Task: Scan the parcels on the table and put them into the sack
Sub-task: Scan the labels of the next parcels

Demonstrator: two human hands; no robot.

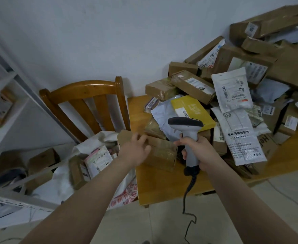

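My right hand [196,152] grips the handle of a grey barcode scanner [187,125] whose head points left over the pile. A brown cardboard box [162,152] lies at the table's near left corner. My left hand [135,148] hovers over its left end with fingers spread and relaxed; whether it touches the box is unclear. A white sack [60,182] stands open on the floor left of the table, with several parcels [95,161] inside. A large heap of boxes and white mailer bags [232,88] covers the table.
A wooden chair [84,103] stands behind the sack against the wall. The yellow wooden table [162,189] has a bare strip along its near edge. White metal shelving [9,106] with parcels stands at the left. The scanner's coiled cable [188,208] hangs to the tiled floor.
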